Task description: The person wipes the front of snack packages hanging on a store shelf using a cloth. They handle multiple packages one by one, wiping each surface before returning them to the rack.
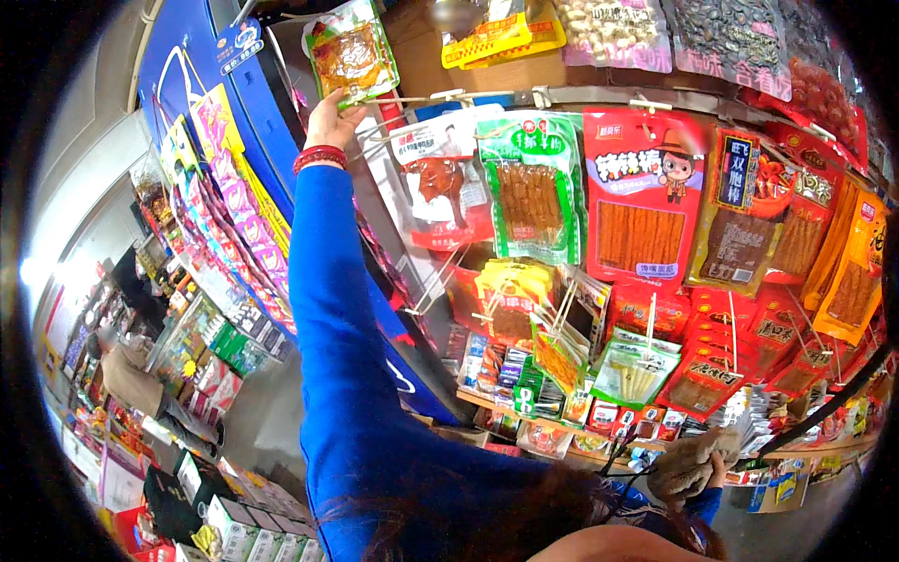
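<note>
My left hand (pixel 331 126), below a blue sleeve and a red beaded bracelet, reaches up to the top left. Its fingers pinch the lower edge of a green-edged clear packet of brown food (pixel 349 56). Close by on the rack hang a red-and-white packet of a meat snack (pixel 442 184) and a green packet of brown sticks (pixel 530 204). Low on the right, my right hand (pixel 718 469) grips a brown furry item (pixel 685 469), partly hidden by dark strands; its exact kind is unclear.
Wire hooks (pixel 439 284) jut from the rack. A red stick-snack packet (pixel 642 204) hangs mid-row, above a shelf edge (pixel 502 407) with small packets. A blue panel (pixel 242 105) carries hanging sachet strips (pixel 246 211). Another person (pixel 130 379) stands left, near stacked cartons (pixel 246 530).
</note>
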`<state>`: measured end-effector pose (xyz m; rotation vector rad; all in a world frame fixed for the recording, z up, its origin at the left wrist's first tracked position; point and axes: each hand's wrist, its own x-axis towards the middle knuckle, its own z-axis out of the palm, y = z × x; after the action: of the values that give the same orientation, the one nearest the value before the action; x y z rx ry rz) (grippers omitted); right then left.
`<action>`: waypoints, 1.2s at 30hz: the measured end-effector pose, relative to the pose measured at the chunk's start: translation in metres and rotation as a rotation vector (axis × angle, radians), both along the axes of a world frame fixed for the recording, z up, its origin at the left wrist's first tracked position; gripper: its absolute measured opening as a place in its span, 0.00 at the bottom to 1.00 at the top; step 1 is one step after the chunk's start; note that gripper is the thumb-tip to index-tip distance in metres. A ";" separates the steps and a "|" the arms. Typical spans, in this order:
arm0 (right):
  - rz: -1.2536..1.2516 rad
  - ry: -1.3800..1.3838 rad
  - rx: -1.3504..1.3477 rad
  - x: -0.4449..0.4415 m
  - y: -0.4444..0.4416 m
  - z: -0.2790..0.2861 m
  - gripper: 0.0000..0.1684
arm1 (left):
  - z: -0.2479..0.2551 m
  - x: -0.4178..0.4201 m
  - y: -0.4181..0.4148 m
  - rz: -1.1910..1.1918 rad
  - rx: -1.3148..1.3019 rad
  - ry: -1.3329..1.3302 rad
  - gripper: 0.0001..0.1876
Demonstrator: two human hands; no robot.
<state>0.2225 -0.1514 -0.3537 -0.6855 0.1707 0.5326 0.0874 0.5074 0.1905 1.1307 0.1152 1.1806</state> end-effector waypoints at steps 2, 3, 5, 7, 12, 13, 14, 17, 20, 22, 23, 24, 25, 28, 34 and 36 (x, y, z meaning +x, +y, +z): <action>-0.014 0.002 0.003 -0.003 0.002 0.003 0.23 | 0.001 0.014 -0.005 -0.073 -0.065 0.031 0.18; -0.023 0.002 0.007 -0.003 0.002 0.004 0.23 | 0.001 0.020 -0.001 -0.114 -0.103 0.016 0.18; -0.020 0.010 0.020 -0.004 0.007 0.005 0.23 | -0.001 0.025 0.015 -0.179 -0.174 -0.009 0.19; -0.029 0.015 0.024 -0.005 0.010 0.007 0.23 | -0.005 0.029 0.034 -0.347 -0.224 -0.037 0.25; -0.069 0.036 0.066 -0.013 0.009 0.008 0.23 | -0.014 0.045 0.039 -0.352 -0.204 -0.037 0.27; -0.076 0.058 0.082 -0.014 0.010 0.007 0.23 | -0.014 0.043 0.041 -0.372 -0.159 -0.049 0.26; -0.081 0.079 0.099 -0.015 0.012 0.006 0.23 | -0.015 0.044 0.055 -0.449 -0.081 -0.084 0.23; -0.126 0.123 0.068 -0.018 0.014 0.012 0.23 | -0.013 0.047 0.065 -0.266 -0.117 -0.321 0.20; -0.080 0.040 0.039 -0.018 0.017 0.012 0.23 | -0.006 0.054 0.048 -0.249 -0.122 -0.532 0.16; -0.073 0.035 0.024 -0.016 0.019 0.010 0.23 | 0.001 0.045 0.020 -0.233 -0.069 -0.588 0.16; -0.073 0.036 0.024 -0.016 0.019 0.010 0.23 | 0.009 0.039 0.011 -0.397 -0.151 -0.584 0.17; -0.075 0.034 0.020 -0.015 0.021 0.011 0.23 | 0.013 0.039 0.000 -0.393 -0.135 -0.611 0.17; -0.081 0.035 0.010 -0.015 0.021 0.011 0.23 | 0.013 0.040 -0.015 -0.388 -0.126 -0.638 0.17; -0.052 0.029 0.003 -0.015 0.026 0.010 0.23 | 0.029 0.033 0.029 -0.457 0.120 -0.612 0.18; -0.056 0.034 -0.025 -0.021 0.026 0.011 0.23 | 0.055 0.012 0.011 -0.582 0.149 -0.775 0.19; -0.055 0.034 -0.038 -0.022 0.026 0.012 0.22 | 0.069 -0.004 0.002 -0.625 0.099 -0.759 0.19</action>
<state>0.2007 -0.1253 -0.3421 -0.7069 0.2312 0.4893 0.0834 0.5094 0.2595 0.6545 -0.8287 0.9709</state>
